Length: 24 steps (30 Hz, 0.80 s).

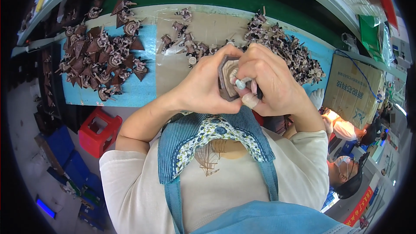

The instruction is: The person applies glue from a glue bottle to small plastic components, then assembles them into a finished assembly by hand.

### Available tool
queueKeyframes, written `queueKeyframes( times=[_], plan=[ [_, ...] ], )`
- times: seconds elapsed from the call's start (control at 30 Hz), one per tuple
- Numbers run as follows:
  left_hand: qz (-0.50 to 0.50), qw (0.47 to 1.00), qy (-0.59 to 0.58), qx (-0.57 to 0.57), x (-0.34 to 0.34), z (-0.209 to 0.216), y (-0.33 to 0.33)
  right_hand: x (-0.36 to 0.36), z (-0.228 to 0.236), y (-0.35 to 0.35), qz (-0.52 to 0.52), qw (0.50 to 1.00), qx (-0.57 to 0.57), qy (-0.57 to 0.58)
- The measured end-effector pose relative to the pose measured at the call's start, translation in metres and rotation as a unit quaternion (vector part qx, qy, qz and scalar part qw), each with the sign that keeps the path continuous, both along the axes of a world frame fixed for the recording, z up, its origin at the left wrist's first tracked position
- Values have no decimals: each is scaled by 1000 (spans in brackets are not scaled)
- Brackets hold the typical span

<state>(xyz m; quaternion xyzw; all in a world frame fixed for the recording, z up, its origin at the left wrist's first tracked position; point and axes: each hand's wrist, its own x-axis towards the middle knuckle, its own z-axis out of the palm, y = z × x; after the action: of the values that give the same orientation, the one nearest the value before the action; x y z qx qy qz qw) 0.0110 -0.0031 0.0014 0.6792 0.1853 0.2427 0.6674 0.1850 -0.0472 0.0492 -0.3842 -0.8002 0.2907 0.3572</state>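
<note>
Left hand [203, 89]: wrapped round the brown hexagonal base [226, 79] of a small figurine piece, fingers clamped on its edges, holding it up in front of the chest, above the near edge of the surface [171, 71].
Right hand [271, 80]: closed tight on a slim tool with a pale rounded tip [241, 83]; the dark handle just shows below the fingers. The tip meets the face of the base.
Doing it well: I'd judge the piece wants a steady hold, with the two hands braced against each other as they are, so the tip stays on one spot; light pressure seems wise, since the part looks like thin moulded plastic.
Held piece: flat-sided, six-cornered, dull brown, a matt rim around a paler inset.
Left heap [102, 56]: many brown pieces with pointed triangular shapes and pale round parts, lying jumbled on a light blue mat [130, 93].
Right heap [284, 45]: a denser pile of similar brown and greyish pieces, spiky and tangled, well apart from the hands.
Middle scatter [186, 39]: a few loose pieces on bare tan board.
Apron [203, 141]: blue check cloth with a flowered bib trim, over a pale shirt.
Red stool [99, 131]: glossy plastic, under the surface to the left.
Cardboard box [353, 91]: plain brown, to the right.
</note>
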Motion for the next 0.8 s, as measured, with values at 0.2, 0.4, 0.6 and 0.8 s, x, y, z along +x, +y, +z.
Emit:
queueKeyframes(
  times=[0.2,0.4,0.6,0.8],
  plan=[
    [-55,946,-101,-302,-1,-6,6,16,9,19,-23,997,-77,5],
    [-122,871,-50,-473,-27,-39,25,15,-17,37,69,986,68,-138],
    [256,887,345,168,-125,-51,81,10,-32,46,-91,989,56,-101],
    [367,600,585,404,-222,-46,131,49,-23,75,-350,906,236,23]
  ],
)
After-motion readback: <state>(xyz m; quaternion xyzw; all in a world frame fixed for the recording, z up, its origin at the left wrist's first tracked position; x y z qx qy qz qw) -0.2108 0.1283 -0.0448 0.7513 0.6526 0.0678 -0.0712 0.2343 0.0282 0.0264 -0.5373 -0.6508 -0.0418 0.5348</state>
